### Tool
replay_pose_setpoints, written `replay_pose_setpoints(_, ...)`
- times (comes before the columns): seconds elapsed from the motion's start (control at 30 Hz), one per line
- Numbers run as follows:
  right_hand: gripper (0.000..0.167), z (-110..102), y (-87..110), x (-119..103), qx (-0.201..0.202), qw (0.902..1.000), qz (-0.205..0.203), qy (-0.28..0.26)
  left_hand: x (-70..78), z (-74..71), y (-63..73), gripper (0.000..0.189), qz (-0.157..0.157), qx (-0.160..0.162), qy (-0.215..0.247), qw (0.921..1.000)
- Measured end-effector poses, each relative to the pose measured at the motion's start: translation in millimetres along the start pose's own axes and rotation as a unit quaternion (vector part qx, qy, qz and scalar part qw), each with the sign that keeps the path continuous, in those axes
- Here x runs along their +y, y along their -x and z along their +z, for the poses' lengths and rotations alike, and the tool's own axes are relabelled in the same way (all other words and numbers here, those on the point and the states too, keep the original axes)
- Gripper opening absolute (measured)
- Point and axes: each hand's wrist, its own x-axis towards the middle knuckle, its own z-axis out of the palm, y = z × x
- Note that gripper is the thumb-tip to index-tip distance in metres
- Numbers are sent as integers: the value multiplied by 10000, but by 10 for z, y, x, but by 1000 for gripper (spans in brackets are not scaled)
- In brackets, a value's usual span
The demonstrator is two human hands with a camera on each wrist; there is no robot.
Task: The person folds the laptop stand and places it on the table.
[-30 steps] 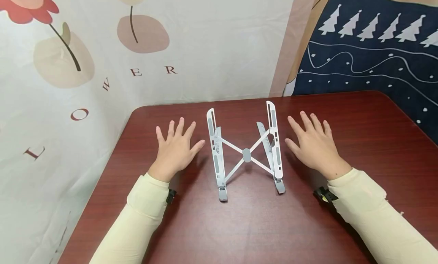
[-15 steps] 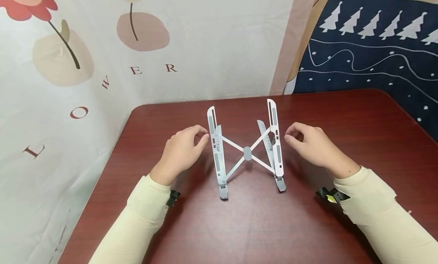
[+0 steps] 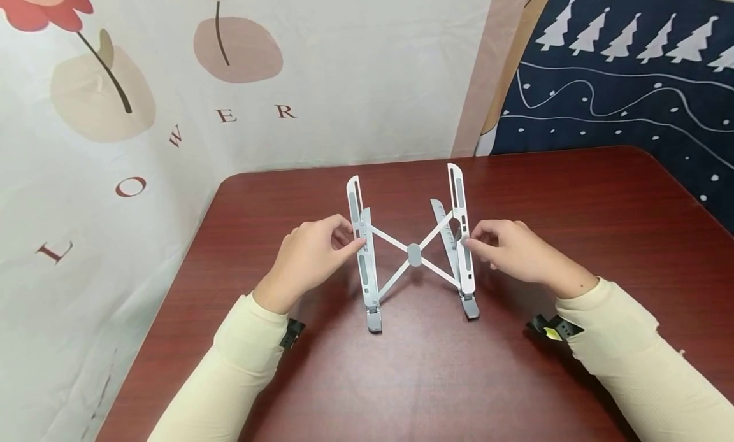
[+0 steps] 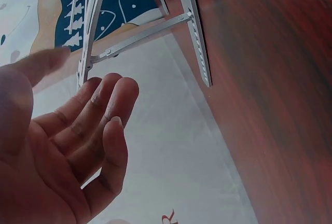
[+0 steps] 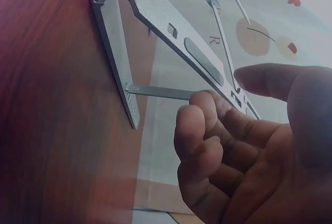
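Note:
A silver folding laptop stand [image 3: 414, 255] stands unfolded on the table, its crossed bars joined at a grey hub. My left hand [image 3: 309, 257] holds the left rail at mid-height, the thumb lying over the front face and the curled fingers on the outer side. At the right rail, my right hand [image 3: 518, 251] has its thumb at the front edge and bent fingers beside it. In the left wrist view a notched leg [image 4: 197, 42] stands beyond the fingers. The right wrist view shows the grey pad [image 5: 203, 60] of the rail running between thumb and fingers.
The dark red wooden table [image 3: 424, 384] extends around the stand, with its back edge close behind. A pale curtain [image 3: 367, 72] with flowers and letters hangs at the back and left. A navy cloth [image 3: 619, 98] with white trees hangs at the back right.
Both hands were spread flat beside the stand, then curled and moved inward to its two side rails. The stand stays in place on the table; the head view has shifted slightly.

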Motion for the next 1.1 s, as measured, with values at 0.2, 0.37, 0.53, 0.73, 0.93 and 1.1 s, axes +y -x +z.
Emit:
replay_pose_setpoints(0.2, 9, 45, -27, 43, -29, 9998, -182, 44, -14, -15, 7, 33, 118, -232, -55, 9996)
replay_pose_setpoints(0.37, 9, 71, -32, 86, -96, 9996, -280, 20, -18, -10, 4, 42, 239, -351, -138, 9990)
replay_pose_setpoints(0.53, 11, 78, -27, 101, -132, 9994, -321, 41, -17, 18, -2, 44, 284, -394, -66, 9988)
replay_pose_setpoints(0.73, 12, 92, -14, 111, -234, 9991, -361, -5, -16, 43, 8, 43, 230, -512, 26, 9984)
replay_pose_setpoints(0.93, 13, 72, 6, 92, -360, 9986, -383, -81, -8, 47, 0, 42, 216, -596, 195, 9978)
replay_pose_setpoints(1.1, 12, 61, 3, 61, -469, 9978, -348, -312, -2, 36, -1, 43, 204, -599, 256, 9977)
